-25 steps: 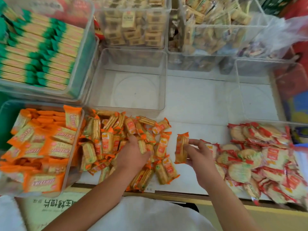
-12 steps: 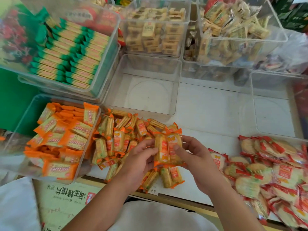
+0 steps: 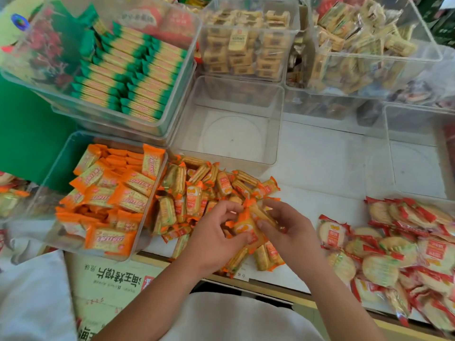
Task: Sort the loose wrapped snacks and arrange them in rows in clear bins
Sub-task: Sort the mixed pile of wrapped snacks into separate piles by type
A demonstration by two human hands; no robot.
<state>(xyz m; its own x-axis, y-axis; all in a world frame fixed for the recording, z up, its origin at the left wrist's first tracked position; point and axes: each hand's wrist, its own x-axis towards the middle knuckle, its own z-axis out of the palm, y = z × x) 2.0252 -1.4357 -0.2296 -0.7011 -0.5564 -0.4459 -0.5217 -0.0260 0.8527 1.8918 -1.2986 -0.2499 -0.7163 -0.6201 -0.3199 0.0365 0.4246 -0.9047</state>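
A small bunch of orange-wrapped cracker packets [image 3: 246,227] is held between both hands just in front of the empty clear bin [image 3: 231,136], on its near side. The left hand [image 3: 216,239] pinches the bunch with thumb and curled fingers; the right hand [image 3: 285,227] grips its other side with its fingers curled round it. They hold it over a loose pile of orange packets [image 3: 197,193], which lies against the bin's near wall.

Near-left of the empty bin, a clear bin [image 3: 61,163] holds larger orange packets in a jumble. To its far left, green-ended packets [image 3: 130,72] lie in neat rows in another bin. Near-right of it lie red-wrapped round rice crackers [image 3: 406,242].

The wrappers' print is too small to read. A cardboard box [image 3: 110,279] nearest the person carries green Chinese characters, upside down.

Everything rests on a white counter [image 3: 320,163].
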